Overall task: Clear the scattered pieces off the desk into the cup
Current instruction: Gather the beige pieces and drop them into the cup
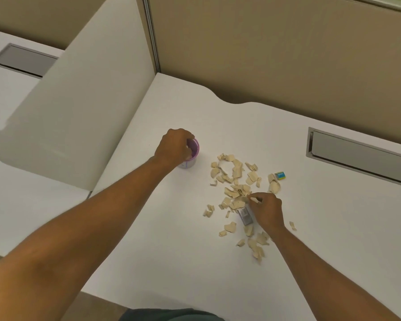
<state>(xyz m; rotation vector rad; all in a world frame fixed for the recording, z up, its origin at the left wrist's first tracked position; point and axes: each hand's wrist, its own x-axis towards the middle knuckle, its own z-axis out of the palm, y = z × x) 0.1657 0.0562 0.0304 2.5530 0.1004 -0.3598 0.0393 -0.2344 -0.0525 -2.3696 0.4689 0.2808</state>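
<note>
Torn beige scraps of thin, ragged-edged material (237, 181) lie scattered in a loose heap across the white surface (310, 228), some curled, a few strays nearer me. My right hand (267, 210) rests among them, its grip narrowed to a pinch on one scrap at the heap's centre, just beside a small grey rectangular object (245, 217) lying flat. To the left, well apart from the heap, my left hand (173, 147) has its grip closed over the rim of the small purple-lined cup (191, 154), standing upright. A little blue-and-yellow block (280, 175) sits near the heap's right edge.
</note>
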